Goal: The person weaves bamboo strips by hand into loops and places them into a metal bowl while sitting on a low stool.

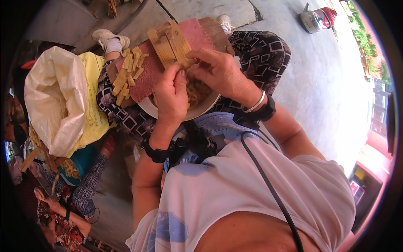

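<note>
Hands meet over a white bowl (205,110) on the lap: the left hand (171,97) curls, thumb pinching fibres, while the right hand (218,71) pinches a pale wooden block (170,42). Beyond, tan strips (128,71) lie on a pink board (147,80); a white-and-yellow sack (63,101) stands left.

Both forearms reach forward, left hand (171,94) and right hand (218,71) curled close together, fingertips pinched.
</note>
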A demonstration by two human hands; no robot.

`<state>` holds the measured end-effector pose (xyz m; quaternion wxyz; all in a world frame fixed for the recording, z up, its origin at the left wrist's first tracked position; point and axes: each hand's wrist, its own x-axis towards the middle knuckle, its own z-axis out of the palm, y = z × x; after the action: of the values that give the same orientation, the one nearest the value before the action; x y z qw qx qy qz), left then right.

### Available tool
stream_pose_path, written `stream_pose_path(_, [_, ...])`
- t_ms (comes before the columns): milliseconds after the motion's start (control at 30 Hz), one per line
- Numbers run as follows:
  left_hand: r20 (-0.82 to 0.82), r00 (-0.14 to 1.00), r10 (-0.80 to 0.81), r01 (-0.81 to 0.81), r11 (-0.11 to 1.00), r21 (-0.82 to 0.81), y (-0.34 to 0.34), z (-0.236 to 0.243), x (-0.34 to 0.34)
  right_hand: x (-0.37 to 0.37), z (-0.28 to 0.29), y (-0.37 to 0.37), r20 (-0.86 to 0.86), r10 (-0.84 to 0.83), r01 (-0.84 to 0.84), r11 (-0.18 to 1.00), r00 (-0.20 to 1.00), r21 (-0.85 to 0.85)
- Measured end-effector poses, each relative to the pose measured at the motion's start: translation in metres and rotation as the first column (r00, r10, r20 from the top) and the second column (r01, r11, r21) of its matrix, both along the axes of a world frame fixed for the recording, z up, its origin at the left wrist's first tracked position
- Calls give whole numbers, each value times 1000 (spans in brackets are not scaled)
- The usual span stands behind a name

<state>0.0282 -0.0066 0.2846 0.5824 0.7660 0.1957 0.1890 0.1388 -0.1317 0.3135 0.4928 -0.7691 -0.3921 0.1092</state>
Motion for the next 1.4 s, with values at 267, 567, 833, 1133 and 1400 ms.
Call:
stream_pose_path(267, [-1,999,-32,31,942,334,-8,-6,-8,-7,-8,5,135,12,-12,1000,991,-1])
stream_pose_path(567, [-136,981,-141,141,990,-6,-1,-10,-8,-2,-27,0,195,206,-185,975,959,-124])
stream_pose_path(833, [-147,951,-271,82,682,-727,18,9,-16,16,-31,-4,170,347,-335,937,922,-96])
stream_pose_path(1133, [32,930,-367,166,338,-927,39,-3,-15,44,-7,8,-181,305,-298,952,935,63])
stream_pose_path(1400, [-83,912,-403,197,604,-772,49,-1,-3,45,-6,11,-524,312,-448,881,792,-153])
